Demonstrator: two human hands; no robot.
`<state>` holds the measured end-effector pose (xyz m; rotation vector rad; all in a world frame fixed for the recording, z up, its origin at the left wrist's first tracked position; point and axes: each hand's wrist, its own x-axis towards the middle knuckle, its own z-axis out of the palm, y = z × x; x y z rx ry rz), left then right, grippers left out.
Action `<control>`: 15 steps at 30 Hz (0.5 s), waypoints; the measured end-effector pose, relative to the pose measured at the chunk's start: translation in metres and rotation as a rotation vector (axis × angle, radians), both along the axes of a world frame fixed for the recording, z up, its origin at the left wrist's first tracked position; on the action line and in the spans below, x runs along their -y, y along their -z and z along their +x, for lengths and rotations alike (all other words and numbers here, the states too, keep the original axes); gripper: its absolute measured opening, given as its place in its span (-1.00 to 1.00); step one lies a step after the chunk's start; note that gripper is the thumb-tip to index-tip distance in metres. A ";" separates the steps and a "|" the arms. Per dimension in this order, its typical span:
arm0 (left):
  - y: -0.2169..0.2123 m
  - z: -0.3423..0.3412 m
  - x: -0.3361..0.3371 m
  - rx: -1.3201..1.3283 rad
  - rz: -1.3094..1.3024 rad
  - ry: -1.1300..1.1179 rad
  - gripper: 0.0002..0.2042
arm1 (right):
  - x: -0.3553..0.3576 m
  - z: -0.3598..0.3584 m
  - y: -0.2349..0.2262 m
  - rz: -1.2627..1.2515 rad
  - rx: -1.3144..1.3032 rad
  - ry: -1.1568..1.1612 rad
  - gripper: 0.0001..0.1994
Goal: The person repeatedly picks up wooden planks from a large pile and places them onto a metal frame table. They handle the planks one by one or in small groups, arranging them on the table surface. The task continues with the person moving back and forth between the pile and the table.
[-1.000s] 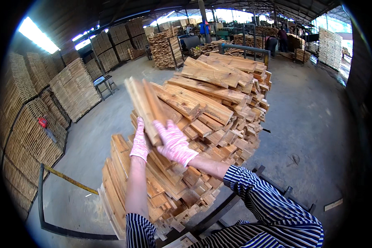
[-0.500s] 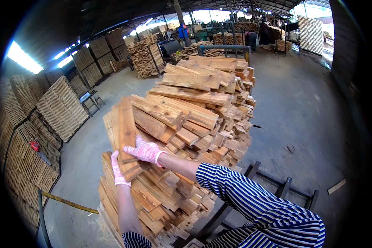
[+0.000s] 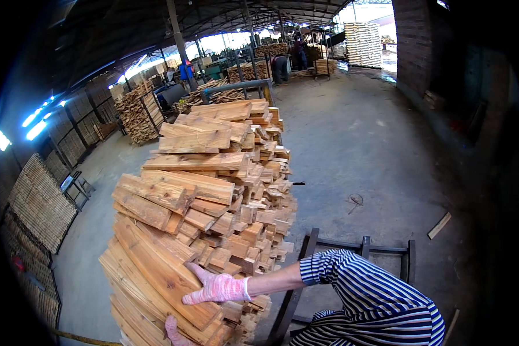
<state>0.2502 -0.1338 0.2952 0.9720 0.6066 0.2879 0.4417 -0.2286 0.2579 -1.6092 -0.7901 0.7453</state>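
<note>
Right hand [image 3: 219, 287] lay spread wide on a plank [image 3: 158, 265], left hand [image 3: 176, 333] sat near its end, grip couldn't be told

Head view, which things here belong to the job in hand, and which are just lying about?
Seem part of the job:
- right hand, gloved, resting on a board
- left hand, gloved, partly out of frame
- wood pile around that board

Seem just lying about:
- loose wood strip on the floor
- thin wiry tangle on the floor
</note>
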 end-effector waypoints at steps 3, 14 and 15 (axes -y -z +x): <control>-0.003 -0.006 0.013 0.003 -0.058 -0.023 -0.44 | 0.003 -0.019 0.048 -0.010 0.007 0.096 0.31; 0.121 -0.051 -0.005 -0.210 1.063 0.580 -0.40 | 0.024 0.040 0.066 0.117 -0.498 -0.281 -0.20; 0.110 -0.039 -0.009 -0.166 0.626 0.408 -0.43 | 0.028 0.039 0.070 0.094 -0.515 -0.279 -0.18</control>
